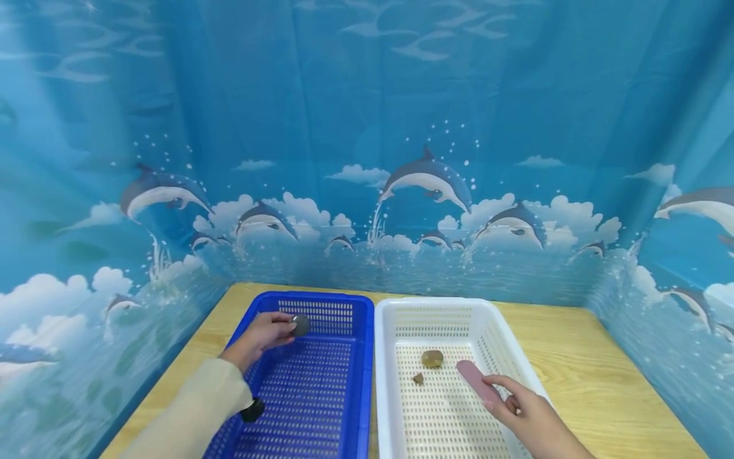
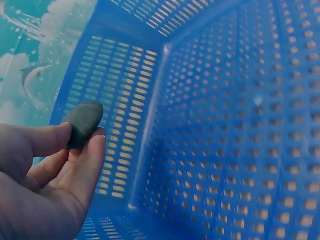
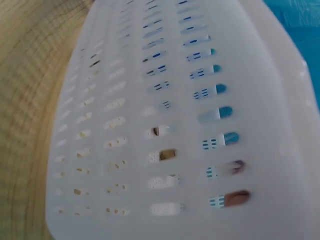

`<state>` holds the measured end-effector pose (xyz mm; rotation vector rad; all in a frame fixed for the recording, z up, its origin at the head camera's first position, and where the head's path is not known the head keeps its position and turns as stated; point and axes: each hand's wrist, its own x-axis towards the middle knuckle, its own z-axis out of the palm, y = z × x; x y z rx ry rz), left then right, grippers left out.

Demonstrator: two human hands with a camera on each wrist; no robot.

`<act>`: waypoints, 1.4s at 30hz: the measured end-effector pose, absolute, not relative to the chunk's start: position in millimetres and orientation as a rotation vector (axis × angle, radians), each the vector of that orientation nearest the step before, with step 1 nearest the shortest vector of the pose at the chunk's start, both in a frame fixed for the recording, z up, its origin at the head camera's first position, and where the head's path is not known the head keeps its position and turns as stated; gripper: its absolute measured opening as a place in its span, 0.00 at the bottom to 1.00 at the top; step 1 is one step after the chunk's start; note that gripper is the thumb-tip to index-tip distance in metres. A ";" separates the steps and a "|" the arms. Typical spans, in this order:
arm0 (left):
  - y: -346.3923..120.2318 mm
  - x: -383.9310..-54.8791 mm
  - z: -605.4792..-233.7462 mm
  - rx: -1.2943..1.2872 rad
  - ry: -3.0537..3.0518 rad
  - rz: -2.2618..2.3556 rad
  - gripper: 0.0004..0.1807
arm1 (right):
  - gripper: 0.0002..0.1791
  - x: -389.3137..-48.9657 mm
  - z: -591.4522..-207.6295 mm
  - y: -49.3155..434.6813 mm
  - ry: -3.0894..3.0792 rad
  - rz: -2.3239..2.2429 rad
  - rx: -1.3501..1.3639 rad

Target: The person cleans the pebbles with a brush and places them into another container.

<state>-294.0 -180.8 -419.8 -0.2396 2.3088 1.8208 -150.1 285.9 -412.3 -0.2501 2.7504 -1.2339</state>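
Between thumb and fingers, my left hand [image 1: 265, 336] pinches a smooth dark grey-green stone [image 1: 300, 325]. It is held over the far left part of the blue basket [image 1: 371, 376], and the left wrist view shows the stone [image 2: 86, 122] near the perforated side wall. My right hand [image 1: 529, 408] grips one end of a long, flat, pink piece with a rounded tip [image 1: 474, 378], above the right side of the white basket [image 1: 385, 382]. Inside that basket lie a brown stone [image 1: 432, 359] and a smaller brown piece [image 1: 418, 379]. The right wrist view shows no hand, only the basket's outer wall [image 3: 135, 130].
The two baskets stand side by side on a wooden table [image 1: 596, 376], their rims almost touching. A blue curtain [image 1: 367, 95] printed with dolphins surrounds the table at the back and sides. A black strap piece [image 1: 252, 410] sits at the left wrist.
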 end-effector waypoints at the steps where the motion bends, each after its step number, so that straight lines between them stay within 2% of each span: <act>1: -180.4 -294.7 -421.4 -0.245 2.340 1.787 0.19 | 0.27 -148.7 -413.5 286.1 2.768 -1.242 -0.263; 5: -176.1 -297.6 -429.8 -0.197 2.553 1.531 0.14 | 0.24 -142.9 -420.1 287.0 2.851 -1.250 -0.284; 13: -163.9 -303.2 -436.1 -0.077 2.978 0.870 0.08 | 0.26 -134.2 -426.5 291.4 2.834 -1.273 -0.194; 19: -163.5 -299.3 -433.8 -0.040 3.088 0.702 0.05 | 0.26 -131.7 -430.5 289.6 2.849 -1.281 -0.205; 25: -169.2 -295.4 -439.3 -0.013 3.156 0.591 0.08 | 0.23 -128.5 -432.6 285.8 2.892 -1.290 -0.273; 31: -168.9 -293.2 -437.4 0.080 3.254 0.346 0.09 | 0.25 -127.4 -429.2 280.0 2.817 -1.302 -0.207; 35: -156.1 -291.6 -421.3 0.120 3.270 0.264 0.11 | 0.25 -125.2 -425.5 277.9 2.841 -1.285 -0.191; 42: -114.8 -291.7 -383.0 0.223 3.231 0.435 0.16 | 0.24 -123.1 -409.4 277.2 2.859 -1.286 -0.190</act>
